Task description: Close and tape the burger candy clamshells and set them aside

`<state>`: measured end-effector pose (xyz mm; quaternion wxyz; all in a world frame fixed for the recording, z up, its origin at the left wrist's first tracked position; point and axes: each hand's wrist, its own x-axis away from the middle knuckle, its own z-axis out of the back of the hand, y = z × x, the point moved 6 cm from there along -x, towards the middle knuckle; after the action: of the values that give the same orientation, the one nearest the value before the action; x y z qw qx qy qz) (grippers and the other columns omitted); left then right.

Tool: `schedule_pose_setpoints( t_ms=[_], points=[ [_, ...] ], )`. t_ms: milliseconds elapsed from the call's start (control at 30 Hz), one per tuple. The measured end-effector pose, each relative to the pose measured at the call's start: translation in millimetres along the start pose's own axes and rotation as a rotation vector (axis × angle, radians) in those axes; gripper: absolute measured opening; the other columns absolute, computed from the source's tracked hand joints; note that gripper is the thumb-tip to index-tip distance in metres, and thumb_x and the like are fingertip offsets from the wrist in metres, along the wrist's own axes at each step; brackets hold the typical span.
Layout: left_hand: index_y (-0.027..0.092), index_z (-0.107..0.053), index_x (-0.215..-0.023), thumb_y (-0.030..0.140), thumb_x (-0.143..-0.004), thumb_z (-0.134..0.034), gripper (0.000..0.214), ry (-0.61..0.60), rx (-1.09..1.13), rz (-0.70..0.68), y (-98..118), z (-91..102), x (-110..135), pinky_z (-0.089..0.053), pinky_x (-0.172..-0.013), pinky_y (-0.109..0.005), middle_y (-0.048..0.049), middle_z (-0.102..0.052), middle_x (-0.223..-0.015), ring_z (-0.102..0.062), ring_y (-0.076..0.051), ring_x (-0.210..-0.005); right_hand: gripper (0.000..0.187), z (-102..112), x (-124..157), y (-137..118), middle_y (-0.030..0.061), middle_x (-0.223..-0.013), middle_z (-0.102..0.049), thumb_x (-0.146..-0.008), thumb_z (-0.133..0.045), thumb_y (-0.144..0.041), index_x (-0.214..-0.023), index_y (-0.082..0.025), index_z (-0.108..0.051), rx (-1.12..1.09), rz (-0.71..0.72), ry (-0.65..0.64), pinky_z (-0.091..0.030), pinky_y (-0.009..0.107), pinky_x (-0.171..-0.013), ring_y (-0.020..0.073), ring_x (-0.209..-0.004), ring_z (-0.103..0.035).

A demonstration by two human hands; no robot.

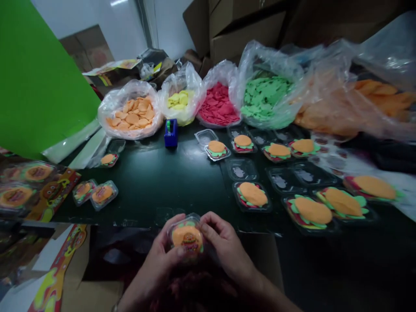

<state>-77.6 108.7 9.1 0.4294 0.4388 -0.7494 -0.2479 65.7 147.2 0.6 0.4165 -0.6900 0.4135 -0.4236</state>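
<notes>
A clear plastic box with a toy burger (187, 239) inside is held just off the table's front edge. Its lid is closed and carries a printed burger sticker. My left hand (162, 251) wraps round the box's left side, thumb across the front. On the opposite edge, the thumb and fingers of my right hand (221, 240) pinch the box's upper right corner; whether anything small lies between them cannot be made out. Two closed burger boxes (104, 195) lie on the table to the left. On the right stand several open boxes, among them one holding a burger (251, 195).
Along the back of the dark table (169, 177) stand plastic bags of orange pieces (133, 113), yellow pieces (178, 99), red pieces (218, 104) and green pieces (266, 95). A blue tape dispenser (170, 133) sits before them. Display cartons (52, 190) are at far left.
</notes>
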Motion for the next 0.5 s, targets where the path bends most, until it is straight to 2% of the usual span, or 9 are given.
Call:
schedule_pose_setpoints(
  t_ms=[100,267,367,433,500],
  points=[
    [0.021,-0.055,-0.117,0.031,-0.071,-0.074,0.051,-0.025,-0.039,-0.033,6,-3.5,-5,-0.048,-0.081,-0.032,-0.0081,-0.065,-0.106,-0.063,-0.021,-0.090,0.029,-8,-8,-12,-0.0039,-0.066,-0.045,-0.082,-0.057,-0.044,-0.074,-0.018,-0.049,0.157,0.026,-0.089,-0.034,0.022,-0.055,0.0106,-0.061,-0.038],
    [0.018,-0.056,-0.114,0.026,-0.072,-0.073,0.046,-0.231,-0.106,0.055,18,-15.6,-14,-0.048,-0.080,-0.032,-0.0064,-0.065,-0.099,-0.062,-0.020,-0.089,0.025,-12,-21,-42,-0.0033,-0.063,-0.046,-0.086,-0.048,-0.038,-0.069,-0.019,-0.048,0.582,0.155,-0.151,-0.031,0.024,-0.055,0.0116,-0.059,-0.039],
    [0.017,-0.057,-0.111,0.027,-0.073,-0.072,0.042,-0.232,-0.077,0.068,21,-13.8,-20,-0.048,-0.080,-0.033,-0.0064,-0.064,-0.099,-0.062,-0.021,-0.090,0.031,-9,-29,-51,-0.0040,-0.056,-0.041,-0.087,-0.046,-0.036,-0.061,-0.020,-0.043,0.855,0.180,-0.144,-0.025,0.026,-0.052,0.0113,-0.053,-0.036],
    [0.017,-0.056,-0.109,0.026,-0.073,-0.071,0.040,-0.183,-0.073,0.045,25,-8.7,-24,-0.048,-0.080,-0.032,-0.0060,-0.063,-0.099,-0.062,-0.021,-0.089,0.037,-8,-32,-51,-0.0046,-0.054,-0.037,-0.088,-0.046,-0.041,-0.057,-0.020,-0.039,0.851,0.154,-0.185,-0.023,0.026,-0.050,0.0109,-0.051,-0.033],
    [0.018,-0.056,-0.109,0.027,-0.073,-0.072,0.040,-0.146,-0.067,0.027,30,-3.6,-27,-0.049,-0.078,-0.032,-0.0060,-0.063,-0.099,-0.062,-0.020,-0.087,0.042,-10,-34,-49,-0.0050,-0.054,-0.034,-0.087,-0.046,-0.049,-0.057,-0.021,-0.037,0.720,0.113,-0.237,-0.023,0.024,-0.048,0.0101,-0.050,-0.032]
  ],
)
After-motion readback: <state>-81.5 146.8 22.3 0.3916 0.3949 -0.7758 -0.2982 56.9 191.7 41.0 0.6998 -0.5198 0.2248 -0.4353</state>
